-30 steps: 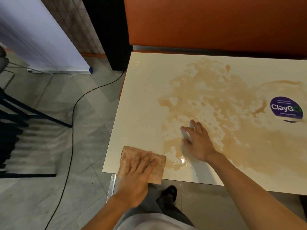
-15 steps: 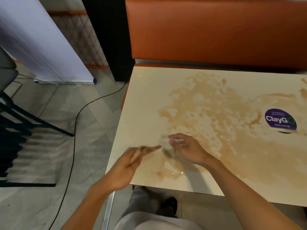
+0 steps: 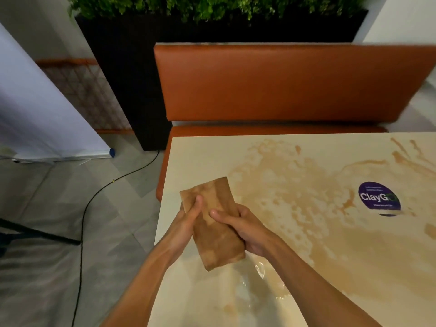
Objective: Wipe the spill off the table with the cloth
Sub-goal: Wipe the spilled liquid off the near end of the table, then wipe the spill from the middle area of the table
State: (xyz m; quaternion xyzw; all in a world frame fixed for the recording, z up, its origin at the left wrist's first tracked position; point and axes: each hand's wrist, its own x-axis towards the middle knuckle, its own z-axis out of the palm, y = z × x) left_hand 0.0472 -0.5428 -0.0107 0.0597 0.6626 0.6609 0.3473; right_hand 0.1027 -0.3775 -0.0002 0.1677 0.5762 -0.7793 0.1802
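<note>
The black planter (image 3: 122, 67) at 12 o'clock holds green foliage (image 3: 212, 5). The cream table (image 3: 188, 161) carries a brown spill (image 3: 306, 199) from centre to 3 o'clock; the strip along its 9 o'clock edge is dry. The left hand (image 3: 186, 223) and right hand (image 3: 247, 226) grip the folded brown cloth (image 3: 218, 244) there, fingers curled around it.

Beyond your fingers (image 3: 224, 217) stands an orange padded bench (image 3: 283, 83), with a black planter (image 3: 122, 67) of green foliage (image 3: 212, 5) behind it. Left of them, a black cable (image 3: 113, 181) snakes over the grey tiled floor (image 3: 47, 197) past a white banner stand (image 3: 35, 109). A pale wall (image 3: 401, 20) shows far right.
</note>
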